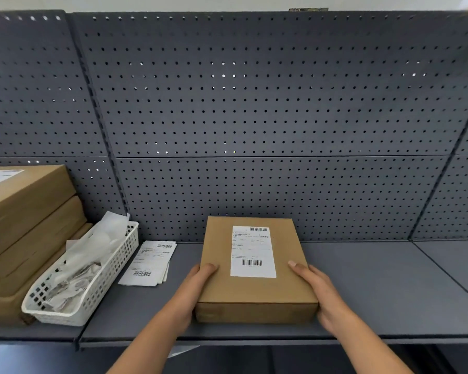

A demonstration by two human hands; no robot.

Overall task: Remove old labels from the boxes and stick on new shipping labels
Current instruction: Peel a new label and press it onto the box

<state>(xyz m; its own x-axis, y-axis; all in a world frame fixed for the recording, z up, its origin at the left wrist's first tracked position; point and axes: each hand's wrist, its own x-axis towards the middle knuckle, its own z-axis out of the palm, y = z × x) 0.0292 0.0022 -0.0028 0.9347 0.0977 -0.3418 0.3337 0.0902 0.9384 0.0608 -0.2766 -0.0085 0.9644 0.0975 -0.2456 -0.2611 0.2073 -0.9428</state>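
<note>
Our left hand (197, 282) and right hand (319, 290) grip a box (254, 292) on the shelf (376, 287).
We hold its near corners from both sides, thumbs curled over the top, other fingers hidden beside it. It lies flat, a white label (253, 251) stuck on top. Left of it lie loose labels (149, 263), then a basket (103, 282) of crumpled paper (87, 255), then stacked boxes (25, 225); a pegboard (254, 103) stands behind.
</note>
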